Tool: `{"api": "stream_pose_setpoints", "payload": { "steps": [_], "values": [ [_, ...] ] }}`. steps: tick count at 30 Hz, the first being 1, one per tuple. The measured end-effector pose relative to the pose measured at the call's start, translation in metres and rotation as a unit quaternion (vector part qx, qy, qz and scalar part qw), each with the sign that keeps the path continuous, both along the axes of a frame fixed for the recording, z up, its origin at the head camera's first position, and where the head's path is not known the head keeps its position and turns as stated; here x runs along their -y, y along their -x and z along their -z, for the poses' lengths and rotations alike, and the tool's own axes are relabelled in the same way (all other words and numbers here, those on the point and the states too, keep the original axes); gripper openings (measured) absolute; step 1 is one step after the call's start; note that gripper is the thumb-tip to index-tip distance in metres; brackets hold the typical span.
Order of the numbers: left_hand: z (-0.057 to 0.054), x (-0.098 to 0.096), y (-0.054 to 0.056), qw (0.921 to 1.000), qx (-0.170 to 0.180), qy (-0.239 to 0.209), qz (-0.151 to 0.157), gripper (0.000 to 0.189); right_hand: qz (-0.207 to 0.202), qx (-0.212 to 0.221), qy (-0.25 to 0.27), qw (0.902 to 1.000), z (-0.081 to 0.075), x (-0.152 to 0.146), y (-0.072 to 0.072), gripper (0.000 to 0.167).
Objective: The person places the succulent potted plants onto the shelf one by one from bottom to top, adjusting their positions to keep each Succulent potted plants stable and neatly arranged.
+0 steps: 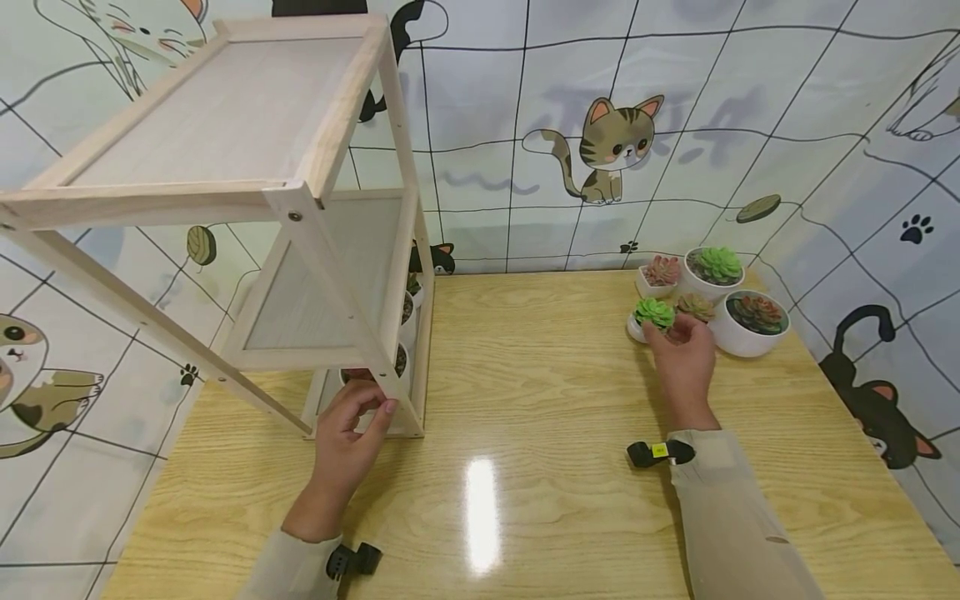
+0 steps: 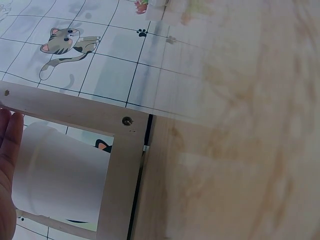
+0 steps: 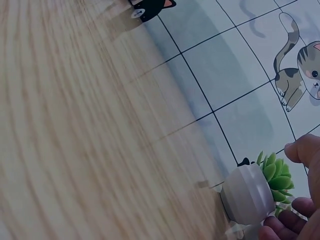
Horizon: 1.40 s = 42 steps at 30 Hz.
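Observation:
My left hand (image 1: pixel 351 429) is at the front corner of a pale wooden shelf rack (image 1: pixel 303 357), its thumb over the front post. Behind its fingers, a potted plant with reddish leaves (image 1: pixel 356 374) is mostly hidden. In the left wrist view, straight fingers (image 2: pixel 9 150) lie beside a white pot (image 2: pixel 60 175) inside the rack. On the table's right side, my right hand (image 1: pixel 684 367) reaches a small bright green succulent (image 1: pixel 655 312) in a white pot (image 3: pixel 247 195). Its fingertips are close to the pot's rim, while the thumb stands apart from the leaves in the right wrist view.
Around the right hand stand a pink succulent (image 1: pixel 663 271), a larger green one (image 1: pixel 718 263), a brownish one (image 1: pixel 695 307) and a reddish one in a round white pot (image 1: pixel 750 340). More white pots (image 1: pixel 407 312) line the rack's lower level. Cat-print cloth (image 1: pixel 480 158) backs the wooden table (image 1: pixel 525 375).

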<state>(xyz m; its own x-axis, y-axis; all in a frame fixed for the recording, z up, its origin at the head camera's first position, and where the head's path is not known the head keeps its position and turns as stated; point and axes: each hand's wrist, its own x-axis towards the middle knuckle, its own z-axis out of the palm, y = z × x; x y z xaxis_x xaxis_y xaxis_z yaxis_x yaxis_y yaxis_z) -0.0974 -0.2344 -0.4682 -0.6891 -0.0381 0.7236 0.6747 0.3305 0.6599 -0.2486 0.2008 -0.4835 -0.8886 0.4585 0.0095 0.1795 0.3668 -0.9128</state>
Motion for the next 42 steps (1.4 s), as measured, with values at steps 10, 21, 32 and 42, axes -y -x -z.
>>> {"api": "stream_pose_setpoints", "payload": {
  "steps": [10, 21, 32, 42],
  "values": [
    [-0.001, 0.000, -0.001, 1.0000, -0.001, 0.001, -0.002, 0.024, -0.027, 0.033, -0.022, 0.9989, 0.001, 0.004, -0.002, 0.070],
    [-0.001, -0.001, -0.001, 1.0000, 0.001, 0.008, -0.006, 0.021, -0.045, 0.015, -0.030, 0.9984, 0.012, 0.004, 0.005, 0.059],
    [-0.002, -0.001, -0.003, 0.9999, 0.001, 0.013, -0.009, 0.006, -0.051, -0.002, -0.003, 0.9987, 0.022, 0.004, 0.011, 0.058],
    [-0.002, -0.001, -0.003, 0.9998, 0.007, 0.011, -0.011, 0.007, -0.052, 0.012, -0.003, 0.9986, 0.019, 0.006, 0.010, 0.066]
  ]
}}
